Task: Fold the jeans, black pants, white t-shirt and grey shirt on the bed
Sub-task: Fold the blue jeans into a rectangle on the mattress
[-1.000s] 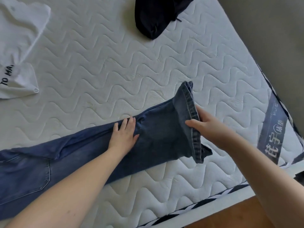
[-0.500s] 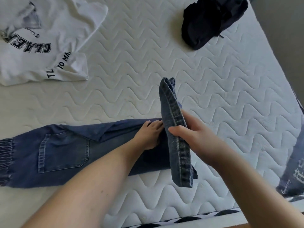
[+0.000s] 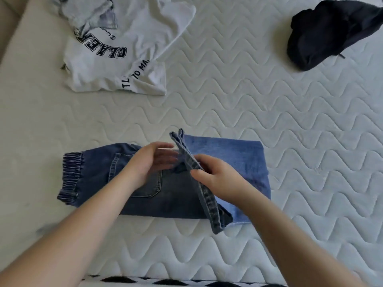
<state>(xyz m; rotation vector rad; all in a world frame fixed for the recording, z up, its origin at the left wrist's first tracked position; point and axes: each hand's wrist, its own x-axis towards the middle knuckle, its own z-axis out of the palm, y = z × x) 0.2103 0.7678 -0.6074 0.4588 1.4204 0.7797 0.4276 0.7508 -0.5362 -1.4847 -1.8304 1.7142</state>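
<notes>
Jeans (image 3: 172, 195) axis: lying left-right across the bed (image 3: 269, 121)
Right hand (image 3: 215, 179): pinching the raised hem, being carried leftward
Left hand (image 3: 149, 162): fingers spread, hovering nearer the waistband

Blue jeans (image 3: 172, 195) lie doubled over near the bed's front edge, elastic waistband to the left, hems raised in a ridge. A rumpled white t-shirt (image 3: 145, 48) with black lettering lies far left, grey shirt (image 3: 93, 15) atop it. Black pants (image 3: 327, 32) are heaped far right.
</notes>
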